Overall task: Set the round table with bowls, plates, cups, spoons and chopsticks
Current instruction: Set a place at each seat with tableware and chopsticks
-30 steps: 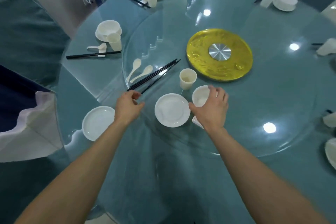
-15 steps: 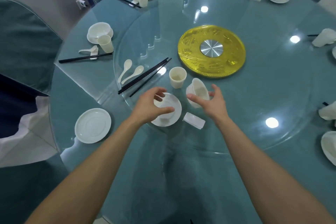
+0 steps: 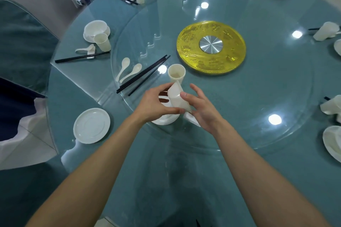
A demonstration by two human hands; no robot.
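Observation:
Both hands hold a white bowl (image 3: 176, 97), tipped on its side above a white plate (image 3: 163, 120) on the glass turntable (image 3: 258, 97). My left hand (image 3: 153, 105) grips the bowl from the left, thumb under it. My right hand (image 3: 199, 106) pinches it from the right, thumb on its wall. Just beyond stands a cream cup (image 3: 176, 74). Black chopsticks (image 3: 144, 74) and two white spoons (image 3: 128, 70) lie to the left. A second white plate (image 3: 91, 125) sits near the table edge. A small white rest (image 3: 191, 119) lies partly under my right wrist.
A yellow disc (image 3: 211, 48) with a metal hub marks the turntable's centre. Set places with bowl, cup, spoon and chopsticks ring the table, one at the left (image 3: 96, 31). More white dishes (image 3: 332, 142) sit at the right edge. Covered chairs (image 3: 22, 46) stand at left.
My right hand lifted the bowl off the turntable and tipped it. My left hand left the chopsticks, crossed over the plate and took hold of the bowl as well.

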